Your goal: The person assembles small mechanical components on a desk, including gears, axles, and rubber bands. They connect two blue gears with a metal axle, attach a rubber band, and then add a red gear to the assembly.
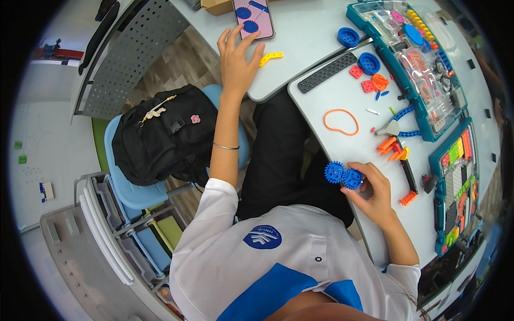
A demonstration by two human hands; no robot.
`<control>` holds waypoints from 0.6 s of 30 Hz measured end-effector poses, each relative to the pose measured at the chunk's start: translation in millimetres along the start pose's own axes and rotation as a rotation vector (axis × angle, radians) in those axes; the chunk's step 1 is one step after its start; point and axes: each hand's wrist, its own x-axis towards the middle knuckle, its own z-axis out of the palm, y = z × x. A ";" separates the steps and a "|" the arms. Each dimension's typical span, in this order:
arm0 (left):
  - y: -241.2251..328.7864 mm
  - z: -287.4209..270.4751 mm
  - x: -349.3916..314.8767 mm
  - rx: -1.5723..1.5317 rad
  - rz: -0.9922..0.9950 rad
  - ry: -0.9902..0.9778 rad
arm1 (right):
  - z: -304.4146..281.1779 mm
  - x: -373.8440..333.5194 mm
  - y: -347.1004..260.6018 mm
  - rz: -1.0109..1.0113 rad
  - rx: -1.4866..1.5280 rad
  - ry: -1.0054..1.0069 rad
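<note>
My right hand (378, 193) pinches a small assembly of two blue toothed gears (335, 172) side by side, above my lap at the table's edge. What joins the gears is mostly hidden by my fingers. My left hand (239, 67) reaches far forward with its fingers apart and holds nothing. Its fingertips lie at the lower part of a phone (265, 21), whose pink screen displays blue gears and a blue bar. Close to that hand's thumb, a bent yellow beam (271, 58) rests on the table.
On the right table are a grey perforated plate (326, 73), an orange rubber band (341, 122), blue wheels (369, 63), orange and black pieces (409, 174), and two teal parts cases (423, 115) (440, 214). A black backpack (160, 139) sits on a blue chair at left.
</note>
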 end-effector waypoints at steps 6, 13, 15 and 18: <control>0.7 -0.3 0.0 0.013 0.009 0.045 | -0.3 -0.1 -1.5 0.010 -0.005 -0.006; -3.8 2.0 -2.4 0.019 -0.048 0.056 | 0.0 -0.1 -1.5 0.004 -0.011 -0.004; -0.7 3.0 -3.9 0.028 -0.070 0.049 | 0.4 -0.3 -1.3 0.001 -0.012 -0.001; -0.5 3.3 -3.9 0.039 -0.093 0.028 | 0.6 -0.9 -0.3 -0.010 -0.013 0.005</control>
